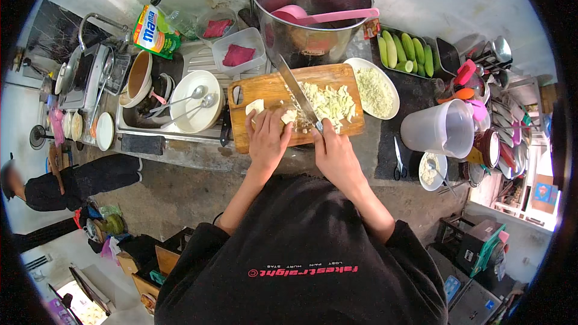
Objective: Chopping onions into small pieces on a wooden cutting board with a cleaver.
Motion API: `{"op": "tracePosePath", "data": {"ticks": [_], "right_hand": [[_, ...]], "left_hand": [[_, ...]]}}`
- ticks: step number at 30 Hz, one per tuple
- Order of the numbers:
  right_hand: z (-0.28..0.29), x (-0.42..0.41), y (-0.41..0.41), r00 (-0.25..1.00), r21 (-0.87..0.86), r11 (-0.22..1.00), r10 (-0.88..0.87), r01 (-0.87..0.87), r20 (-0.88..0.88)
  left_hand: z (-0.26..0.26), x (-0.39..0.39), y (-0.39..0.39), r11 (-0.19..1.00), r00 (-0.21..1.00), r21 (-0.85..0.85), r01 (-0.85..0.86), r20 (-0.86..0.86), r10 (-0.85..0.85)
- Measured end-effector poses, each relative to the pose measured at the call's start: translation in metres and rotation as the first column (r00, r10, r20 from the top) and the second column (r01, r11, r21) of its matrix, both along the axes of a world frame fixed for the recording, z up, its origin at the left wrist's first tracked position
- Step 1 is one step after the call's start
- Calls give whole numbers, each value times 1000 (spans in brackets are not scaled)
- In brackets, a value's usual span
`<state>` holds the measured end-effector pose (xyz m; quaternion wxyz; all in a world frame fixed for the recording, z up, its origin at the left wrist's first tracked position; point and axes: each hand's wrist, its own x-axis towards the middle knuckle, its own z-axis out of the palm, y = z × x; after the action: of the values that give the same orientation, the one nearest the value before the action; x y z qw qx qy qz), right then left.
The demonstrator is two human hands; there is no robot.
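Observation:
My right hand grips a kitchen knife by its handle. The blade slants up and left across a wooden cutting board. My left hand is on the board left of the blade, its fingers holding down a pale vegetable piece. Another pale chunk lies by those fingers. Chopped white-green vegetable is heaped right of the blade, partly behind my right hand. Beyond the board's right edge, a white oval dish holds finely chopped pale green vegetable.
Behind the board stands a large metal pot with a pink ladle. Cucumbers fill a tray. Scissors and a plastic jug are at right. A white bowl with spoons rests by the sink. A person stands far left.

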<state>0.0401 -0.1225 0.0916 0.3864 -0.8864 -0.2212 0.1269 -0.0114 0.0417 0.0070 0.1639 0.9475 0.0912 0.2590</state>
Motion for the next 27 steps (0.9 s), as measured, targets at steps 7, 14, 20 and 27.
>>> {"op": "tracePosePath", "data": {"ticks": [7, 14, 20, 27], "right_hand": [[-19, -6, 6, 999, 9, 999, 34, -34, 27], [-18, -4, 8, 1000, -21, 999, 27, -27, -8], [-16, -2, 2, 1000, -41, 999, 11, -11, -20], [-14, 0, 2, 1000, -25, 1000, 6, -6, -19]], "left_hand": [[-5, 0, 1, 999, 1000, -49, 9, 21, -8], [-5, 0, 1, 999, 999, -40, 22, 43, -20], [-2, -1, 1, 1000, 1000, -22, 14, 17, -13], [2, 0, 0, 999, 998, -29, 34, 50, -33]]}}
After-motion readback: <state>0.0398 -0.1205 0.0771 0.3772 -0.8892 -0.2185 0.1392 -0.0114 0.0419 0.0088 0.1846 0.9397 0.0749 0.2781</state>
